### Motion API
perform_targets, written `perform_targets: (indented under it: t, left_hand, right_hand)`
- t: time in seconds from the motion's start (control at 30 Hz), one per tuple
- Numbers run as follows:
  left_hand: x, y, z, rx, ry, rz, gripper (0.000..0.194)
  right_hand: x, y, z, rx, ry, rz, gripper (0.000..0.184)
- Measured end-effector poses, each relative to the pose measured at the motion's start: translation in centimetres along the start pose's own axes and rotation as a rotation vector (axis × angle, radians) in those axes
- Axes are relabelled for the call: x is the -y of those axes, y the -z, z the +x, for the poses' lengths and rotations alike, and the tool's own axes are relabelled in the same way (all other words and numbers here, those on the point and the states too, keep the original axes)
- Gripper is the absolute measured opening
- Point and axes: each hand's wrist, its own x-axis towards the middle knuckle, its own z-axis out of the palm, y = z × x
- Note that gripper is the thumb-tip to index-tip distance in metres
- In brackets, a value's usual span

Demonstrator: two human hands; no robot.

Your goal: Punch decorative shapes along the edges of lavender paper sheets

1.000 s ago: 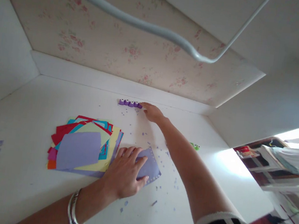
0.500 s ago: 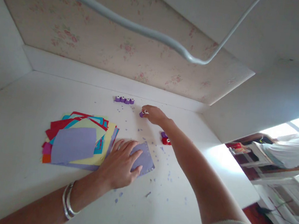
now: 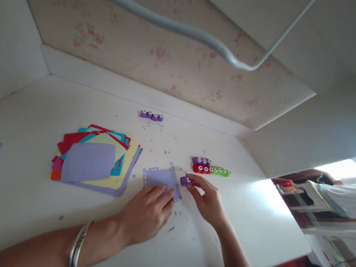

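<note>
Head view: white desk (image 3: 71, 107); fanned stack of coloured paper (image 3: 88, 162); left hand (image 3: 147, 212), unclenched, laid on a purple sheet (image 3: 159, 177) with punched edges; right hand (image 3: 208, 200), pinching the last item below; red-and-green row of punches (image 3: 211, 170); four purple punches (image 3: 155, 117), far side; single purple punch (image 3: 184, 181), just beside the sheet's right edge.

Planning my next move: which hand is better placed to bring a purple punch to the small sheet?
Probably the right hand: it holds a purple punch beside the small purple sheet, while the left hand rests on that sheet.
</note>
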Motion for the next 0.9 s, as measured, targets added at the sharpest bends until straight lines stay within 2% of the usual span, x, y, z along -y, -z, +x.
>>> perform_targets:
  t: [0.07,0.13,0.33,0.47,0.7,0.9]
  left_hand:
    - [0.3,-0.1,0.2,0.029,0.063,-0.029,0.024]
    - [0.7,0.0,0.3,0.072,0.064,-0.040,0.024]
    - [0.9,0.6,0.2,0.073,-0.086,0.079,0.030]
    - [0.9,0.5,0.3,0.086,-0.132,0.096,0.019]
    - [1.5,0.1,0.7,0.025,-0.121,0.030,0.016]
    - [1.3,0.1,0.5,-0.057,-0.098,-0.039,0.031]
  right_hand:
    - [-1.1,-0.7,-0.7,-0.044,-0.013,0.027,0.024]
    - [-1.8,-1.1,-0.8,-0.070,0.013,0.011,0.023]
    - [-2.1,-1.1,-0.8,-0.056,0.048,-0.048,0.023]
    - [-2.1,-1.2,-0.8,-0.065,0.065,-0.018,0.022]
    - [-1.9,-1.3,-0.7,-0.071,0.070,0.007,0.022]
    - [-1.7,-1.3,-0.7,-0.063,0.064,0.044,0.021]
